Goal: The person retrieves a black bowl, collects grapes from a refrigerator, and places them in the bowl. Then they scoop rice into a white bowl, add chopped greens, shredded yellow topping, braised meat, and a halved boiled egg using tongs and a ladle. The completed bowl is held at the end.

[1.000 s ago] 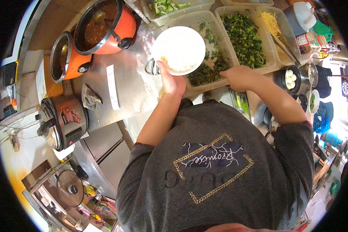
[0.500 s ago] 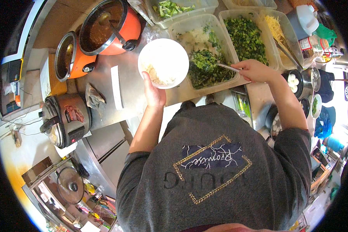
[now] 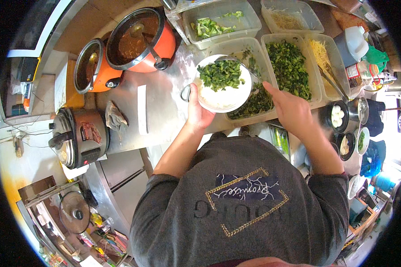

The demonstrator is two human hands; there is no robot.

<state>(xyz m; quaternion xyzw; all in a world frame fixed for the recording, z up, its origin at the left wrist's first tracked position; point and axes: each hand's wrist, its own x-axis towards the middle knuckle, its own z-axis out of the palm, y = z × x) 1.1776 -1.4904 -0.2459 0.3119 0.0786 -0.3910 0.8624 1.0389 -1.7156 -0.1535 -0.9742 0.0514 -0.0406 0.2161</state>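
Observation:
My left hand [image 3: 198,112] grips the near left side of a white bowl [image 3: 247,91], thumb over its rim. White rice [image 3: 216,97] lies in the bowl, with chopped dark greens [image 3: 221,74] heaped on its far half. In my right hand [image 3: 291,109] is the handle of a metal spoon [image 3: 255,71], whose head reaches across the bowl's far right rim. The bowl is held over the front left of a clear plastic tub [image 3: 257,43] with more chopped greens inside. A dark ring-shaped handle [image 3: 185,92] shows beside my left thumb; what it belongs to is hidden.
Two orange pots [image 3: 158,38] [image 3: 98,80] of brown sauce and a rice cooker [image 3: 82,133] stand left. More tubs hold greens [image 3: 289,69], yellow shreds [image 3: 321,55] and light green pieces [image 3: 209,27]. Peeled eggs [image 3: 337,116] sit right. A grey cloth [image 3: 116,116] lies on the metal counter [image 3: 158,95].
The spoon has carried greens from the tub to the bowl, and they now lie on the rice. The bowl has shifted right in the picture. My right hand has turned, holding the spoon over the bowl.

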